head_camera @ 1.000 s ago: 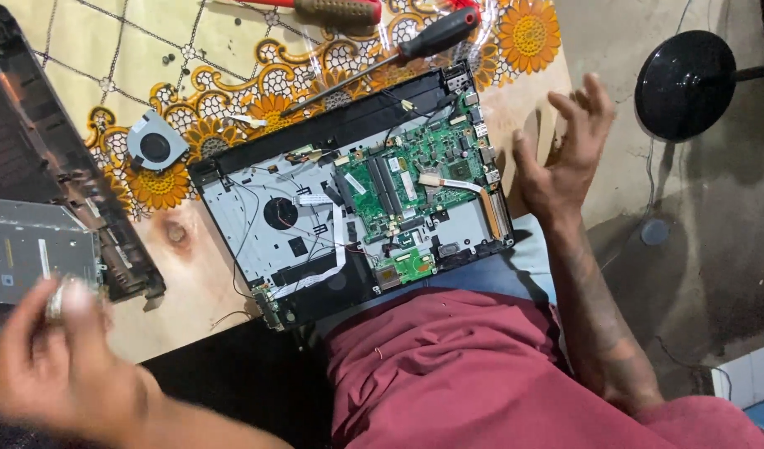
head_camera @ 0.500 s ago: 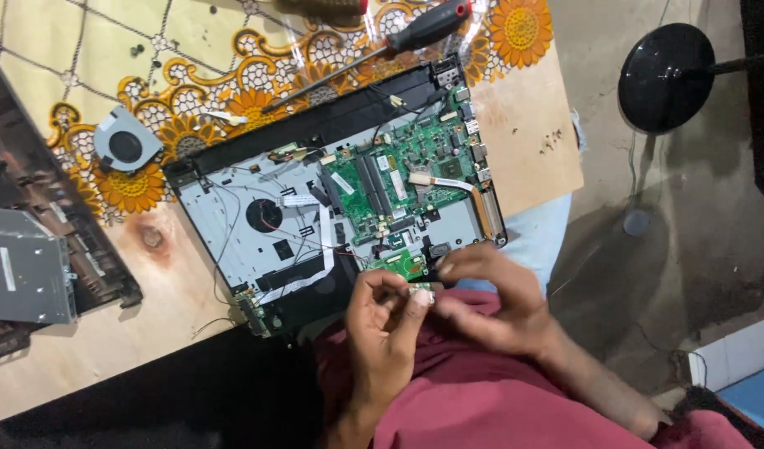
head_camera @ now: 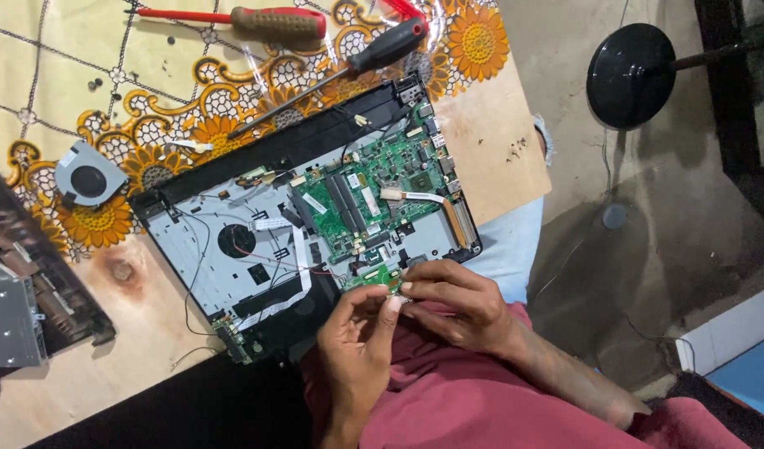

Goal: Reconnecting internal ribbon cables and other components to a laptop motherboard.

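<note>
The opened laptop point(head_camera: 307, 224) lay at the desk point(head_camera: 498, 141) edge in mid-frame; left hand point(head_camera: 357, 333) and right hand point(head_camera: 452, 299) fingers pinched its small green board point(head_camera: 373, 277), close for fine work.

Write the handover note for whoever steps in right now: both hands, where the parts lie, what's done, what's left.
Left hand and right hand: fingertips pinched together at the near edge of the green board; what they grip is too small to tell.
Open laptop base lies on the table, cover off.
Fan is out, lying left of it.
Two screwdrivers lie beyond.
Done: opened, fan removed. Left: board still seated.
</note>
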